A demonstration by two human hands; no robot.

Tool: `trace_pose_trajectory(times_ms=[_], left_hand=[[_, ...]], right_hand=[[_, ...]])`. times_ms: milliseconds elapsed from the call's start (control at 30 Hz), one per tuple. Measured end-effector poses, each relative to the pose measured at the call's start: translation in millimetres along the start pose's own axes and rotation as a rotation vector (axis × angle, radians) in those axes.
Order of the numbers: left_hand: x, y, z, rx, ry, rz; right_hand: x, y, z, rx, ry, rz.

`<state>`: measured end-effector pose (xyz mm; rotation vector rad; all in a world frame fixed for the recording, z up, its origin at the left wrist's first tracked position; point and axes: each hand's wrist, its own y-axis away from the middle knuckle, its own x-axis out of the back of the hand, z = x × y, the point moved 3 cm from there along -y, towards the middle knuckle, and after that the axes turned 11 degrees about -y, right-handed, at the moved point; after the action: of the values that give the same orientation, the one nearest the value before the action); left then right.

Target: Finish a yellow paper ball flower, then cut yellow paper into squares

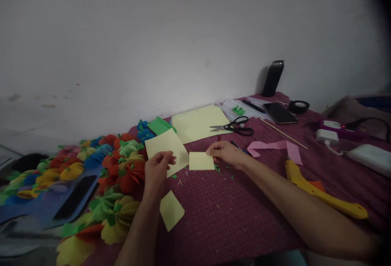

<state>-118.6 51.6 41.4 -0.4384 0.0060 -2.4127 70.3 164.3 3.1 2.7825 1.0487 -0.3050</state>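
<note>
My right hand (224, 154) pinches a small pale yellow paper rectangle (201, 161) by its right edge, holding it over the cloth. My left hand (159, 166) is just to the left, fingers loosely bent and apart, with nothing visible in them. It is over a larger pale yellow paper sheet (166, 146), hiding part of it; whether it touches the sheet I cannot tell. Another small yellow paper piece (172, 211) lies on the cloth beside my left forearm. Black-handled scissors (233, 126) rest partly on a big yellow sheet (198, 123) behind my hands.
Many colourful paper flowers (122, 164) crowd the left side. Tiny green scraps litter the maroon tablecloth (220, 221). At right lie a pink paper strip (275, 145), a wooden stick (284, 133), a yellow glue gun (324, 192), a phone (280, 112) and black tape (298, 106). A dark bottle (273, 79) stands behind.
</note>
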Motion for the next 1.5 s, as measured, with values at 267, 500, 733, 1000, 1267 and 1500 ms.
trace_pose_trajectory(times_ms=[267,500,733,1000,1267,1500], left_hand=[[-27.4,18.9,-1.1,0.088,0.085,-0.3],[-20.7,15.4,-9.5,0.078,0.087,-0.331],[-35.3,23.0,-10.2,0.044,0.024,-0.392],[-32.7,23.9,-10.4,0.095,0.017,-0.433],[-13.3,10.7,-11.9,0.106,0.06,-0.252],[-30.1,22.2,-10.2,0.102,0.047,-0.395]], right_hand=[[-36.8,9.9,10.9,0.067,-0.099,-0.023],[-28.4,9.7,4.2,0.049,0.051,-0.095],[-39.4,11.6,10.9,0.132,0.238,-0.164],[-31.9,11.2,9.1,0.027,0.054,-0.248],[-21.5,11.3,5.7,-0.082,0.004,-0.224],[-23.3,12.5,6.3,-0.077,0.061,-0.247]])
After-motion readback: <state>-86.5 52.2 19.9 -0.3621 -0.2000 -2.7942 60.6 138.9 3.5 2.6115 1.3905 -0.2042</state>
